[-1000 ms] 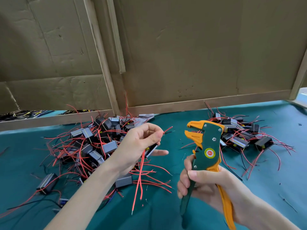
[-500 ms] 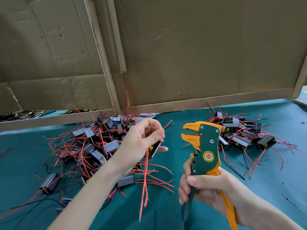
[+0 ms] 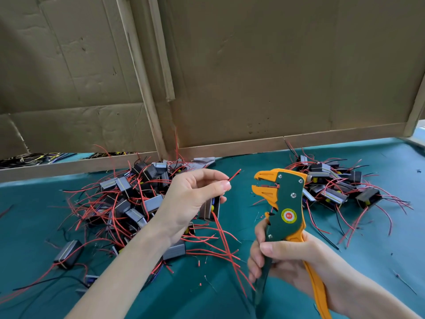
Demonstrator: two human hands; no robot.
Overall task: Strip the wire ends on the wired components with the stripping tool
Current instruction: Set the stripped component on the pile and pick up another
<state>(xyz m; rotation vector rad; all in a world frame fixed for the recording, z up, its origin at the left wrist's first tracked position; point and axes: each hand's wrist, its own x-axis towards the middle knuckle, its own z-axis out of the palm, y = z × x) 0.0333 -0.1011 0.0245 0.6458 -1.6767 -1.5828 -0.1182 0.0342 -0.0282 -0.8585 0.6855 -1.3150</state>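
Now the wire end is offered up to the stripper, mid-frame.

The left hand (image 3: pixel 193 199) pinches a red wire (image 3: pixel 234 174) between thumb and forefinger, its tip poking out to the right, with the small component (image 3: pixel 212 208) tucked under the palm. The right hand (image 3: pixel 282 256) is curled round the handles of the stripping tool (image 3: pixel 282 203), whose orange jaws stand parted, facing the tip, near it but apart. To do this well, I'd feed the tip straight between the jaws, only a short way in, pinch close behind it so it can't bend, then squeeze evenly. One heap of wired components (image 3: pixel 128 199) lies centre left on the tabletop (image 3: pixel 391 261), another heap (image 3: pixel 333 185) at the right.
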